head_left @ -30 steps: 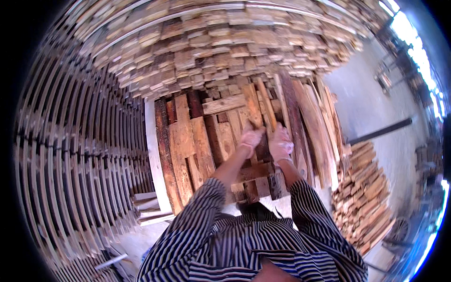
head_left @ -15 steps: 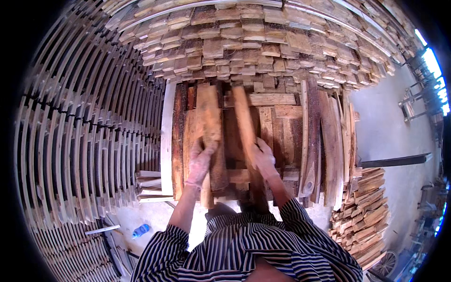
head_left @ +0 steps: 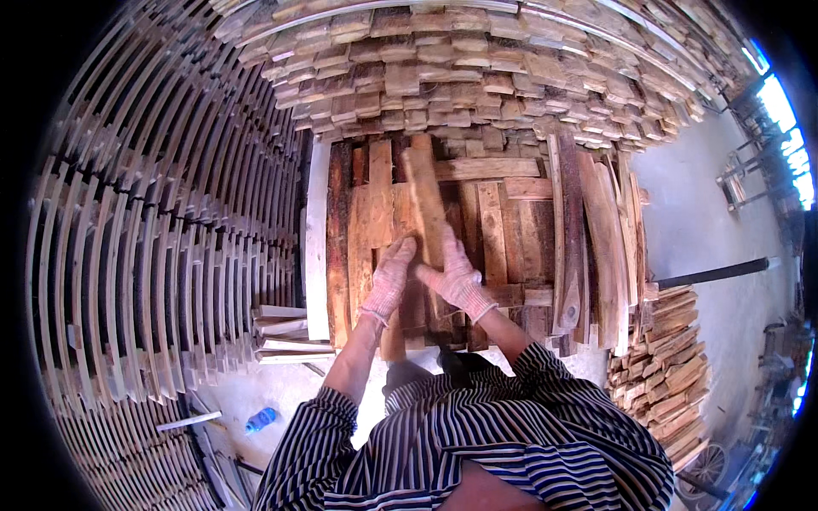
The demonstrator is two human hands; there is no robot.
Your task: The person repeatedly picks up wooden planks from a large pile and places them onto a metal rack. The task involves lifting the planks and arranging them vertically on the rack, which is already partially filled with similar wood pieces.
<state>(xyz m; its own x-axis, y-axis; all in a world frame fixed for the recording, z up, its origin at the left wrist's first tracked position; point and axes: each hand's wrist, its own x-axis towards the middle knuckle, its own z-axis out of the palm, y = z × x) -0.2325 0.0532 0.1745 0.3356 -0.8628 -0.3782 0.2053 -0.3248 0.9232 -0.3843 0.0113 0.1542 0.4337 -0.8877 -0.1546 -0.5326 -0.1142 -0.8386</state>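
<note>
My right hand (head_left: 458,277), in a pale knitted work glove, is closed around the near part of a light-brown wooden plank (head_left: 424,192), which slants away to the far left. Close on its left, my left hand (head_left: 390,277), gloved too, has its fingers stretched forward over the layer of boards, by the near end of another flat plank (head_left: 379,204). That plank lies lengthwise on the pile. Beneath both hands, narrow planks (head_left: 494,230) of mixed browns lie side by side, with dark gaps between some of them. The left fingertips are partly hidden.
Stacked boards (head_left: 460,81) rise behind the pile. A tall rack of spaced slats (head_left: 128,281) stands left. Long planks (head_left: 601,247) edge the pile's right side. More wood is stacked lower right (head_left: 660,375). A blue bottle (head_left: 261,419) lies on the floor.
The left plank has come down onto the pile and the left hand has slid off its near end. The right hand has moved left with its plank, bringing both hands close together.
</note>
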